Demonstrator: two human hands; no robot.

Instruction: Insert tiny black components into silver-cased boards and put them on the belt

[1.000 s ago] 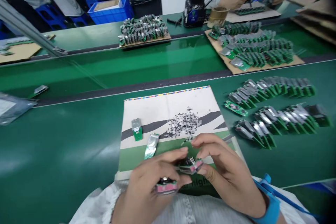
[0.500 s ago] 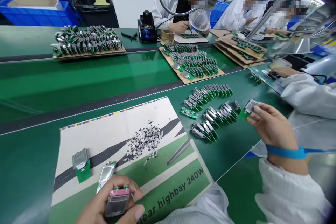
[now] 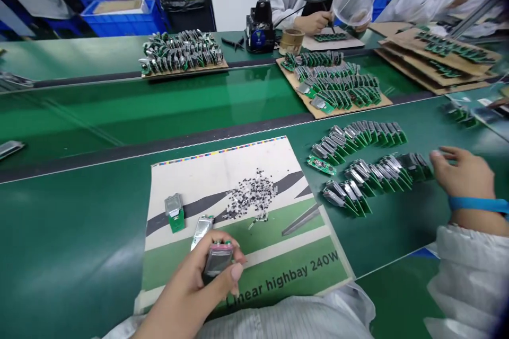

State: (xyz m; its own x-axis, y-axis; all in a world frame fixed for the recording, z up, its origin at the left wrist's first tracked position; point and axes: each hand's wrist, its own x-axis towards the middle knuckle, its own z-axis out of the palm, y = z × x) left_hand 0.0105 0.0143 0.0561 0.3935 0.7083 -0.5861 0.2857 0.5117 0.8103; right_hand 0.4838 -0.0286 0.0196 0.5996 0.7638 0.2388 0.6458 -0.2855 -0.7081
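Observation:
My left hand (image 3: 210,275) holds a circuit board module (image 3: 219,258) with a silvery screen and a pink strip, above the printed cardboard sheet (image 3: 278,270). Another module with a green end (image 3: 175,213) lies on the sheet, and a silver one (image 3: 202,230) is partly covered by my left fingers. Tiny black and white parts (image 3: 252,196) are heaped mid-sheet. My right hand (image 3: 461,172), with a blue wrist strap, is at the right end of the front row of leaning boards (image 3: 382,175); its fingers are slightly apart and nothing shows in them.
Behind the front row stands a second curved row of boards (image 3: 358,137), with a flat board (image 3: 321,164) beside it. Farther back are a loaded cardboard tray (image 3: 314,108), another board pile (image 3: 183,53), stacked cardboard sheets (image 3: 421,71) and a person's hand (image 3: 314,22) working.
The board that was in my right hand now stands at the right end of the front row, and that hand has come off it. The view has shifted left. My left hand still holds its module.

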